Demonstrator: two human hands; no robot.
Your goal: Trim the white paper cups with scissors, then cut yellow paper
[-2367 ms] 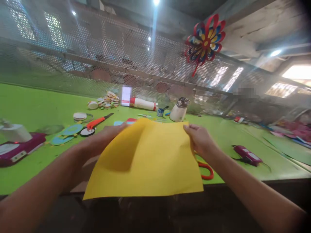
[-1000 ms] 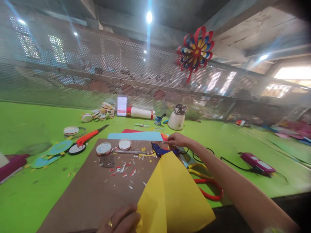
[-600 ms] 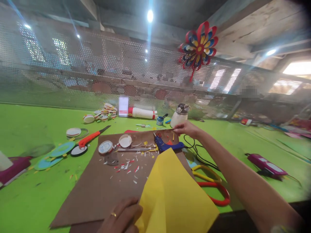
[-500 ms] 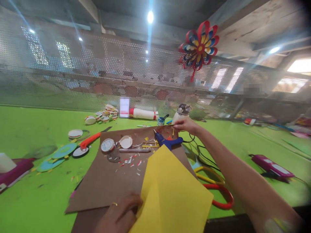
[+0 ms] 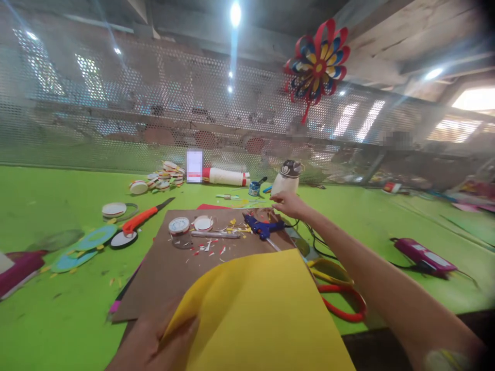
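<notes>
At the lower left, my left hand (image 5: 154, 335) is closed on the edge of a sheet of yellow paper (image 5: 266, 309), with the near part of the sheet bent. My right hand (image 5: 289, 204) reaches to the far right corner of a brown cardboard sheet (image 5: 154, 278), in front of a white bottle with a dark top (image 5: 285, 180). Its thumb and fingertips look slightly apart, with nothing visible between them. A blue glue gun (image 5: 265, 225) lies on the cardboard near that hand. Beside it are a silver pen (image 5: 215, 235), two small round drums (image 5: 179, 225) and paper scraps (image 5: 209, 247).
An orange-handled knife (image 5: 145, 217) and light blue discs (image 5: 96, 237) lie left of the cardboard. Red scissor-like loops (image 5: 346, 304) and a magenta device (image 5: 423, 256) are on the right. Small drums (image 5: 168, 176), a white roll (image 5: 226, 177) and a blue jar (image 5: 254, 188) stand farther back.
The cardboard's raised far edge has come down flat, and my right hand has let go of it. My left hand has taken hold of the yellow paper's edge and the paper has turned.
</notes>
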